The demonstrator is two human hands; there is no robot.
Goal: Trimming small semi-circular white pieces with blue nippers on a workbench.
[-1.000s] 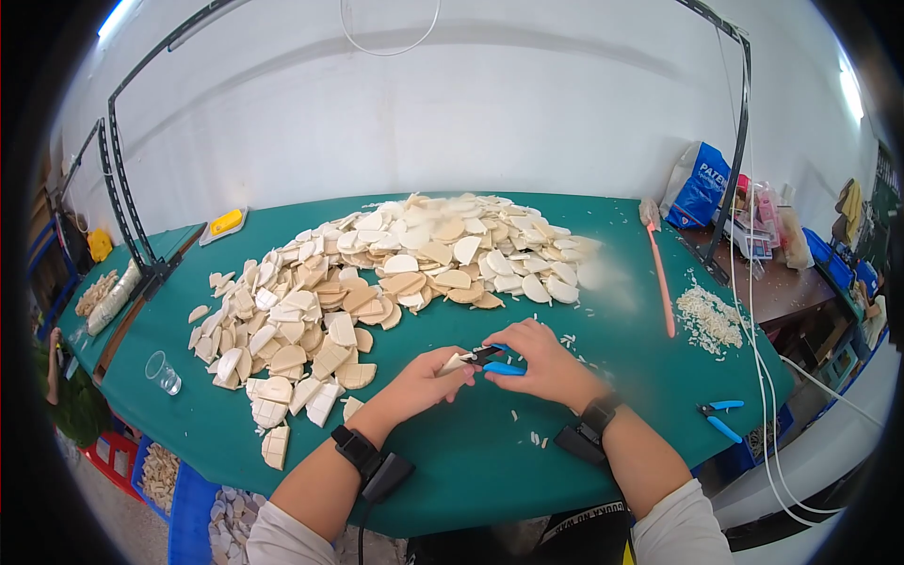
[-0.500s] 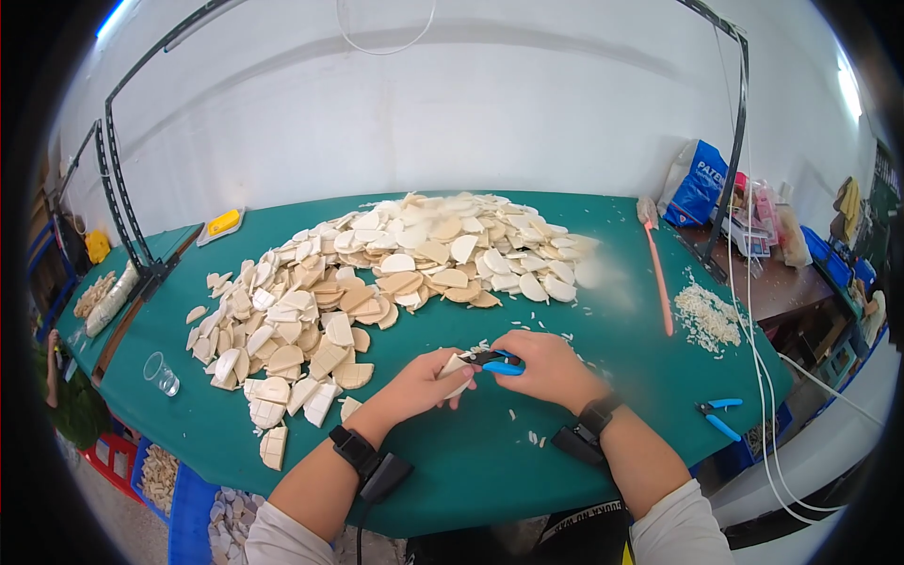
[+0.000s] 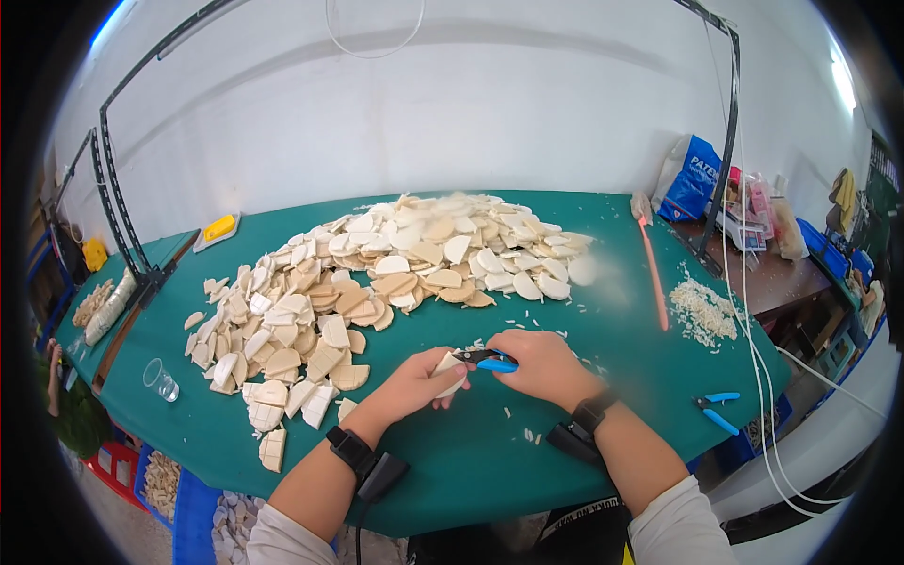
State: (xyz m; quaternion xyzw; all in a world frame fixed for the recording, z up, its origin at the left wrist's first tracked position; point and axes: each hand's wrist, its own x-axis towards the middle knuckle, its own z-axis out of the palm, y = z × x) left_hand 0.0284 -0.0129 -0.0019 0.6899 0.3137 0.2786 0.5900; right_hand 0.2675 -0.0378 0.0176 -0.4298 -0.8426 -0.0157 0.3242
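A half-round, cream-coloured flat piece [image 3: 451, 369] is pinched in the fingers of my left hand [image 3: 410, 388]. My right hand [image 3: 546, 367] is wrapped round a pair of nippers [image 3: 497, 364] with blue handles and dark jaws. The jaws reach the upper edge of the piece; whether they are closed on it is too small to tell. Beyond both hands spreads a large pile of similar cream and white pieces [image 3: 377, 282], some scored with grid lines. Small white offcuts [image 3: 530, 435] lie on the green tabletop [image 3: 452, 471] around my hands.
Right of the pile are a pink-handled brush [image 3: 652, 268], a heap of white offcuts [image 3: 702, 313] and second blue-handled nippers [image 3: 720, 412]. White cables [image 3: 753, 358] hang at the right edge. A clear cup [image 3: 161, 379] stands at left; blue bins [image 3: 195, 518] sit below the table.
The whole view has shifted slightly. My hands hold the same piece and nippers in nearly the same place, with the right wrist and nippers turned only a little.
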